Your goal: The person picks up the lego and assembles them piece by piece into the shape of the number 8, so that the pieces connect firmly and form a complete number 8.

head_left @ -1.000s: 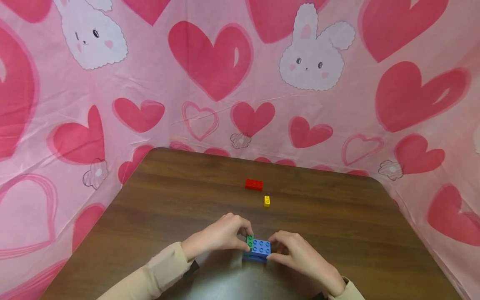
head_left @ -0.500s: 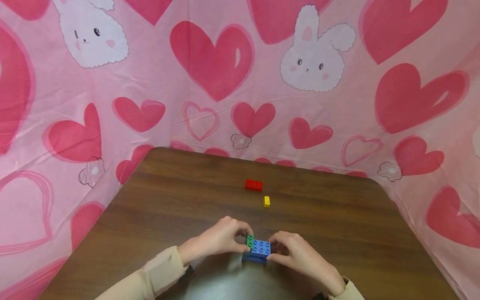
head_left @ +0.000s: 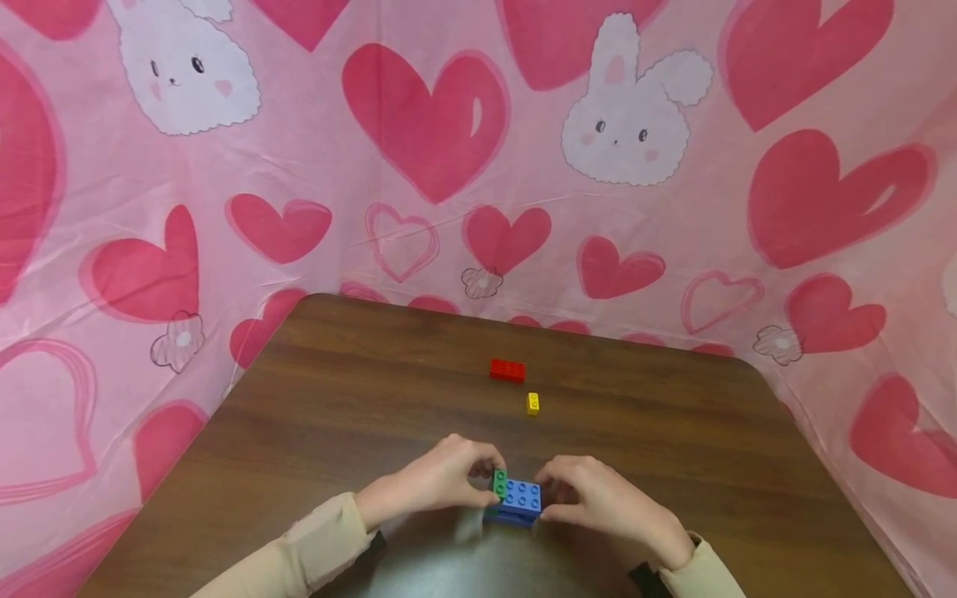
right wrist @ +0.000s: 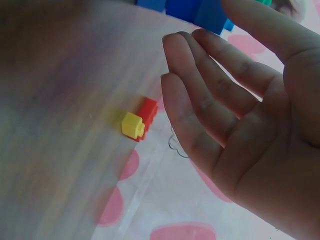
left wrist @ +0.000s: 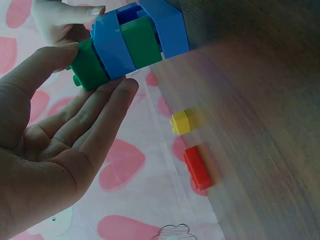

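A small stack of toy building bricks stands near the front of the table. A two-stud green brick (head_left: 500, 484) sits at the left end on top of a studded blue brick (head_left: 523, 494). Lower down, a second green brick (left wrist: 141, 42) lies between the upper blue brick and another blue brick (left wrist: 169, 29) at the base. My left hand (head_left: 441, 473) pinches the top green brick between thumb and fingers. At the stack's right end is my right hand (head_left: 598, 498), fingers relaxed and thumb tip right at the blue brick's edge; the right wrist view shows its palm bare.
Farther back on the brown wooden table (head_left: 359, 374) lie a red brick (head_left: 507, 370) and, nearer, a small yellow brick (head_left: 533, 404). A pink cloth (head_left: 419, 166) with hearts and rabbits hangs behind the table and along its sides.
My right hand's thumb has shifted slightly right, off the front of the blue brick to its edge. The left hand keeps its pinch, and the bricks stand essentially where they were.
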